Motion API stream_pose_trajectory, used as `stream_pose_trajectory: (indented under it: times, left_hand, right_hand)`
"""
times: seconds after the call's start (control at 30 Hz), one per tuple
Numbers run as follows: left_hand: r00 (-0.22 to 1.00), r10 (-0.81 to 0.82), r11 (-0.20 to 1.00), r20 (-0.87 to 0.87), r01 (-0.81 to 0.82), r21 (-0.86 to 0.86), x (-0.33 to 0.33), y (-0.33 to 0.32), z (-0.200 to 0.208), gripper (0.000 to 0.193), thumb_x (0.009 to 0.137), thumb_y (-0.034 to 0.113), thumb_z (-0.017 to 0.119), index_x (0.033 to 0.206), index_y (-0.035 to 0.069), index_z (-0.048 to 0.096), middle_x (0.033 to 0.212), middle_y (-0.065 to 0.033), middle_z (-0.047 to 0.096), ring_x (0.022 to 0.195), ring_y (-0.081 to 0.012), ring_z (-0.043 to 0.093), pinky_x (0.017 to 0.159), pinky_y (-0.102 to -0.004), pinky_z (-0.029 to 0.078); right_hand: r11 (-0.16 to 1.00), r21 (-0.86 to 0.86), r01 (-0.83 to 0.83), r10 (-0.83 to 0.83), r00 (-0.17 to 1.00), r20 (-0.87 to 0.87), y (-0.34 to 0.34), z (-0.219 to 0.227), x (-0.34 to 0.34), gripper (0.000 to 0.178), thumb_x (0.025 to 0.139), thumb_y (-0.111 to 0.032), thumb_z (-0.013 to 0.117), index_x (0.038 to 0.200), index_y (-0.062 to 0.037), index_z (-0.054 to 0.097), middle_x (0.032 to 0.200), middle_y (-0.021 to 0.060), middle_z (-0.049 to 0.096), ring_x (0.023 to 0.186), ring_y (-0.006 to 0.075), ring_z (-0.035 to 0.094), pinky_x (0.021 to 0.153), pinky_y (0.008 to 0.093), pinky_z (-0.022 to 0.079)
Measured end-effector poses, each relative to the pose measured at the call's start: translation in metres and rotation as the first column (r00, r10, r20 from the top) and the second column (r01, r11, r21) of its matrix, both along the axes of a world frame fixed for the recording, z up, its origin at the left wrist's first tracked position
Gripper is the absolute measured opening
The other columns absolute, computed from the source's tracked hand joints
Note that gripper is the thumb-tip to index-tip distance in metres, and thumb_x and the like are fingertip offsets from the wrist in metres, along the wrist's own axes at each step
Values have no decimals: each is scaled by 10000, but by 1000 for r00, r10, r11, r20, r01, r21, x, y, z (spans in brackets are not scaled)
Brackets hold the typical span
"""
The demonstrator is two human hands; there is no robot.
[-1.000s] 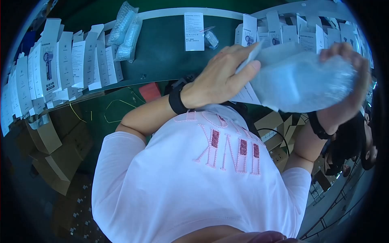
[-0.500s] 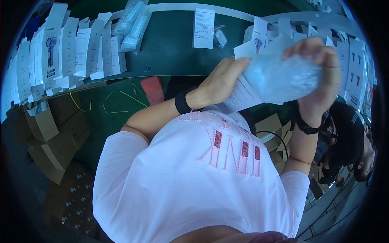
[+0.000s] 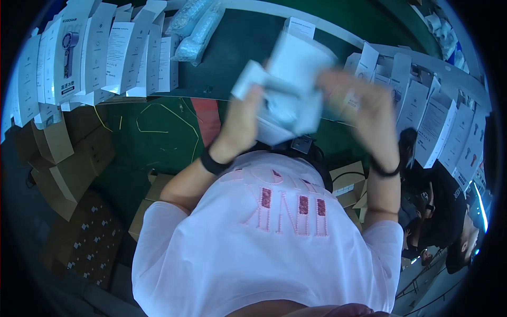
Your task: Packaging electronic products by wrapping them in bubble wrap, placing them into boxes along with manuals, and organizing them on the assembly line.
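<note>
In front of my chest, a white cardboard box (image 3: 264, 129) stands tilted with its top flaps up. Wrapped round its left side is my left hand (image 3: 240, 124), thumb near the top edge. Inside the opening shows a pale, shiny bubble-wrapped bundle (image 3: 283, 108); most of it is hidden by the box walls. My right hand (image 3: 367, 105) is just right of the box, its fingers beside the raised flap and smeared by motion. Whether those fingers touch the flap I cannot tell.
Upright white boxes (image 3: 66, 58) with open flaps line the table's left. More boxes (image 3: 435, 127) stand at the right. Bubble-wrapped bundles (image 3: 198, 39) lie on the dark green table (image 3: 240, 39). Brown cartons (image 3: 74, 169) are on the floor at left. Another person (image 3: 443, 206) is at far right.
The bubble-wrapped bundle, earlier in my right hand beside the box, is now inside it. My left hand and the box have moved left and turned upright. My right hand has moved left.
</note>
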State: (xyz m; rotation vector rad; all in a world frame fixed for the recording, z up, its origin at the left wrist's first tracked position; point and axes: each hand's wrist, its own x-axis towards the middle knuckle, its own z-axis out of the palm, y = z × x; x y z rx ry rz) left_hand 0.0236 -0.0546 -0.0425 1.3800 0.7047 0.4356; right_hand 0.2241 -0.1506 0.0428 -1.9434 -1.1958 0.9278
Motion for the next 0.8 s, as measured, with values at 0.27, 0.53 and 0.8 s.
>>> stream_pose_trajectory:
  times: [0.27,0.53,0.8]
  left_hand:
    - [947,320,836,-3,-284,-470,-7,53,15,569,1015,454,276,1278,1,497,1167,-125,601,1039,-165,596,906,-304,462]
    - [968,-77,829,241,196,-523,29,23,37,716,972,588,278,1303,-14,481,1186,-119,594,1020,-155,602,876,-274,480]
    - [894,-309,816,324,424,-392,50,-6,64,796,927,668,323,1192,-64,493,1056,-118,565,968,-148,529,846,-271,435]
  right_hand:
    - [994,-88,-68,98,908,407,-14,-234,88,351,823,-142,673,1152,-31,627,1069,167,650,781,230,625,704,331,495]
    - [828,236,509,-482,861,-163,-12,35,99,216,852,-228,696,1002,-71,697,787,20,655,651,99,575,613,228,444]
    - [947,-233,-222,289,904,314,18,113,3,133,813,-90,681,859,27,635,677,49,593,580,83,522,531,256,420]
